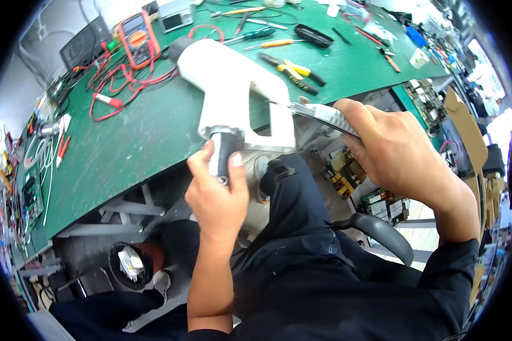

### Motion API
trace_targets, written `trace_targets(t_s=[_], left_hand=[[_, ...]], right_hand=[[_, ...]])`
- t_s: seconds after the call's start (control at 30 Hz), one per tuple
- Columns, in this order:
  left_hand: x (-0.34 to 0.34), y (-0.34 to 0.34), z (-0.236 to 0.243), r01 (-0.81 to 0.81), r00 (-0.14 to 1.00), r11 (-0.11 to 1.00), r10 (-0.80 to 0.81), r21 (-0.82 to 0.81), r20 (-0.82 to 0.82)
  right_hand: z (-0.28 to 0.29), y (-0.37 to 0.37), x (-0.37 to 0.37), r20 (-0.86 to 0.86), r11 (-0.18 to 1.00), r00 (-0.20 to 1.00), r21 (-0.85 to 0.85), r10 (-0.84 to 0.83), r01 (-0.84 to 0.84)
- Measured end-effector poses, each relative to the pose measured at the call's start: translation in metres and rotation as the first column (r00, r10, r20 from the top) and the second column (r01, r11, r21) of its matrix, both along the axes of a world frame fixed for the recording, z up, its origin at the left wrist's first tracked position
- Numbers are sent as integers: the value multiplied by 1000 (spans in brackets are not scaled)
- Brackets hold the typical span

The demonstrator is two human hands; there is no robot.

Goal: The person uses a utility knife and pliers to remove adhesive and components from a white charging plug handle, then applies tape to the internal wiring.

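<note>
A white gun-shaped plastic housing with a dark nose is held up over the front edge of the green bench. My left hand grips the black, silver-ringed cylinder at its lower end. My right hand is closed on a grey slim-tipped hand tool, whose metal tip reaches the slot of the housing's looped handle. I cannot make out what kind of tool it is.
The green bench carries an orange multimeter with red leads, yellow-black pliers and screwdrivers. Below are a bin and another person's leg. Circuit boards and a chair armrest are at right.
</note>
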State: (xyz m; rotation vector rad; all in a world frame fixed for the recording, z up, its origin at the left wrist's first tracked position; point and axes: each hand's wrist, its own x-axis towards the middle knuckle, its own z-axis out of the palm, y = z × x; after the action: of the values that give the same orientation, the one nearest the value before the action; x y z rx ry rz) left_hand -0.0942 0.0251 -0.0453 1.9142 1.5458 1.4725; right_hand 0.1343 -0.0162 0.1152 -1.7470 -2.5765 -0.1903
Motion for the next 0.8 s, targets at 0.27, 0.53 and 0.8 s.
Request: trace_targets(t_s=[0.27,0.53,0.8], left_hand=[[17,-8,12,40,992,996,-30,-86,119],[16,-9,7,-61,998,992,62,-114,10],[11,-10,6,-104,951,968,165,230,-262]], right_hand=[[-28,-28,29,-119,999,993,-34,5,-10],[-65,-44,46,-141,997,988,48,69,-62],[-81,-49,38,-233,988,969,141,87,-55]])
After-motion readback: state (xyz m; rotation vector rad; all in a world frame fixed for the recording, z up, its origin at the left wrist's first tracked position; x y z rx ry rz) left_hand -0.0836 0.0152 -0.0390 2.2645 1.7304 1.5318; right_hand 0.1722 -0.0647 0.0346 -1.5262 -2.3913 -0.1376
